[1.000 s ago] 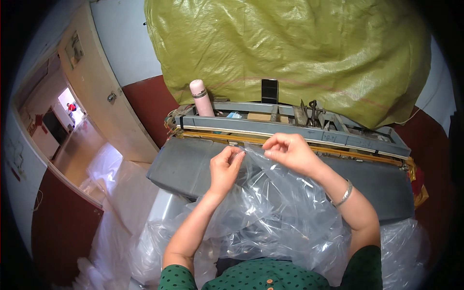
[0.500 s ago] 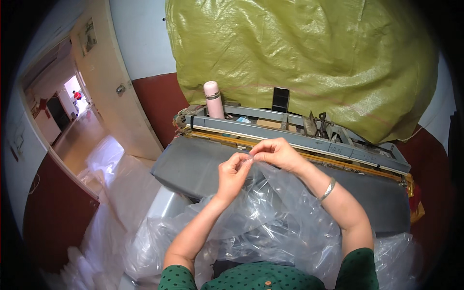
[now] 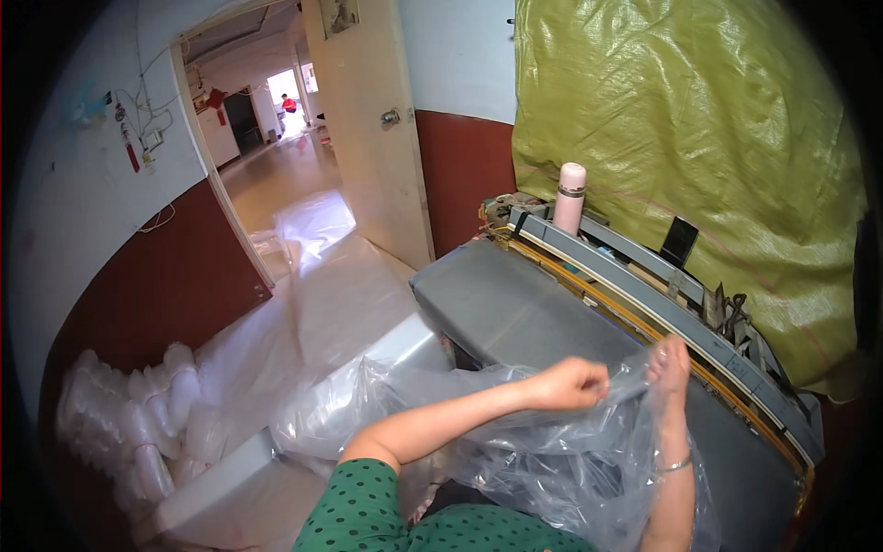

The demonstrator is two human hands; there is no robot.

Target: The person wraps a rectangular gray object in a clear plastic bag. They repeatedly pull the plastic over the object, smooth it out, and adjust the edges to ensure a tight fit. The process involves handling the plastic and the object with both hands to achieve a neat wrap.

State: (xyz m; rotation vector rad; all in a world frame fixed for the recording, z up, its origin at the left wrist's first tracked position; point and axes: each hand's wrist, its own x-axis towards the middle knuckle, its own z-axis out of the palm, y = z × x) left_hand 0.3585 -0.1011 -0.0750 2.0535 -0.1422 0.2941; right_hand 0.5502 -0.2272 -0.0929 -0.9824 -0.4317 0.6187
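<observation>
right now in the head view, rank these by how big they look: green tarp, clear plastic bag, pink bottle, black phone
1. green tarp, largest by far
2. clear plastic bag, though it lies nearer the camera
3. pink bottle
4. black phone, smallest, partly hidden behind the machine rail

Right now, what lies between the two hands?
In the head view, a short taut stretch of clear plastic bag joins the left hand and right hand.
</observation>
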